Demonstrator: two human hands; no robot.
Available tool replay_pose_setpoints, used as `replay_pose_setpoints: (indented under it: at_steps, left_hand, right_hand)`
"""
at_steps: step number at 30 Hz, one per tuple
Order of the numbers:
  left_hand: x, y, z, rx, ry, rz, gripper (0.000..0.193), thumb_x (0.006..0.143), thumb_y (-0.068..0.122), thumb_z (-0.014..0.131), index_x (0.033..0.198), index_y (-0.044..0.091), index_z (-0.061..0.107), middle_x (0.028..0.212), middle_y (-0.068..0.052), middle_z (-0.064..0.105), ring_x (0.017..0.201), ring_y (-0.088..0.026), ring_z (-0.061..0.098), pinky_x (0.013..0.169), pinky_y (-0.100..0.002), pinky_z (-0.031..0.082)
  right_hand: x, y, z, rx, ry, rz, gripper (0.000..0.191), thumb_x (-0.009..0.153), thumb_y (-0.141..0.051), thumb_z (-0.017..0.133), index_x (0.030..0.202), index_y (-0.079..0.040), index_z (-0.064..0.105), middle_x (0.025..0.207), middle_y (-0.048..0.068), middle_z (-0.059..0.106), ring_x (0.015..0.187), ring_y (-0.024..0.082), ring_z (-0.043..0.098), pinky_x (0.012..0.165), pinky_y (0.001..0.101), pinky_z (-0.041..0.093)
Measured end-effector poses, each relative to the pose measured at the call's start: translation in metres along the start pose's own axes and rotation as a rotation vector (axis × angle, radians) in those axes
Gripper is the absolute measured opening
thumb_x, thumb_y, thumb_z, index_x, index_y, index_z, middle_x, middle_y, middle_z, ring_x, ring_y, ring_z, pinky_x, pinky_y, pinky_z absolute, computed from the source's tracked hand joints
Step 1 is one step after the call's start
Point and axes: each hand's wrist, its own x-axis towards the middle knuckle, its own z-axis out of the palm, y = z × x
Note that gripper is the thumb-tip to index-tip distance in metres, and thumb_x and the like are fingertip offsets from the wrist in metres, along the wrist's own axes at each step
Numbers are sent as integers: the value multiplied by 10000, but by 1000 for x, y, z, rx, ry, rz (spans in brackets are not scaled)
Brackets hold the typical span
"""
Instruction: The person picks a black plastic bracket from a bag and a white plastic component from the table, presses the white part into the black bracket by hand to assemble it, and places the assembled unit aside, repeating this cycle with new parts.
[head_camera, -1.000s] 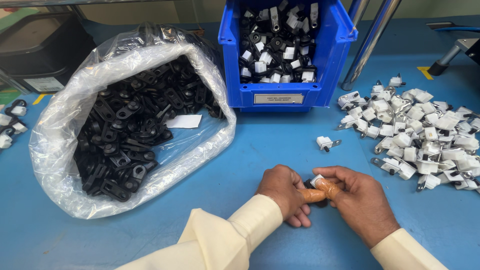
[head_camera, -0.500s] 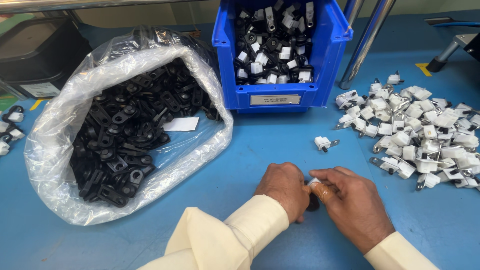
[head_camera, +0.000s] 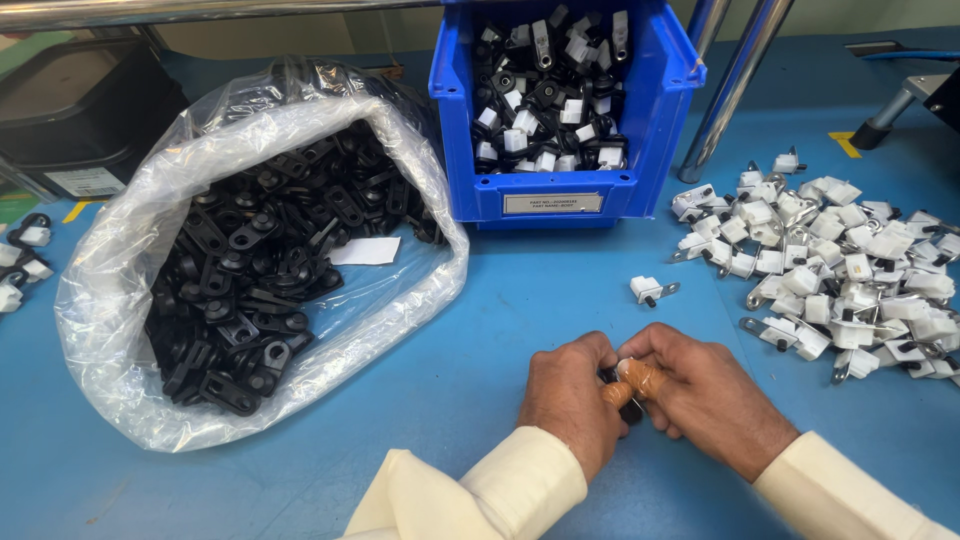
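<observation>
Both hands meet low on the blue table (head_camera: 520, 300), below the bin (head_camera: 560, 110). Left hand (head_camera: 570, 395) is curled, its fingers closed around a small black part (head_camera: 612, 378) that shows only as a sliver between the two hands. Right hand (head_camera: 705, 395) presses against the left, its orange-capped fingertips (head_camera: 630, 382) pinching a small white piece (head_camera: 624, 366) onto that black part. How the two pieces fit together is hidden by the fingers. Cream sleeves cover both wrists.

Bin, blue and open-topped, stands at the far edge and holds a mix of black and white parts; a label sits on its front wall. Left of the bin, a clear plastic bag (head_camera: 110, 290) lies open on its side, full of black clips (head_camera: 250, 280), with a white paper slip (head_camera: 365, 251) near its mouth. Right of the bin, a loose heap of white clips (head_camera: 840, 265) with metal tabs spreads over the table. One single white clip (head_camera: 650, 290) lies apart, just below the bin and between it and the hands. Two metal tubes (head_camera: 735, 85) rise slanting just right of the bin. Far left of the bin, past the bag, a dark tray (head_camera: 80, 110) stands, and a few joined black-and-white pieces (head_camera: 25, 255) lie at the table's edge.
</observation>
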Motion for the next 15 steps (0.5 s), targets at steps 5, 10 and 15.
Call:
replay_pose_setpoints:
  at_steps: [5,10,15]
  left_hand:
    - [-8,-10,1,4,41,171,329,792,-85,723,1088,44,662,916,-145,731,783,-248,738,652,-361,623]
    - [-7,-17,10,-142,90,19,308,845,71,780,1074,24,579,841,-134,727,715,-219,752,610,-321,612]
    - [7,-28,9,-278,-30,-80,237,898,129,764,908,-54,615,794,-182,743,623,-200,758,487,-287,591]
  right_hand:
    - [-6,4,9,313,89,80,208,970,-182,650,1074,-3,658,725,101,695,509,163,546,458,327,439]
    - [-6,6,7,393,83,145,236,974,-181,650,1109,13,659,718,113,673,532,171,553,487,328,463]
    - [-6,6,8,410,69,126,218,951,-141,616,1110,-3,674,748,90,698,551,165,577,506,324,488]
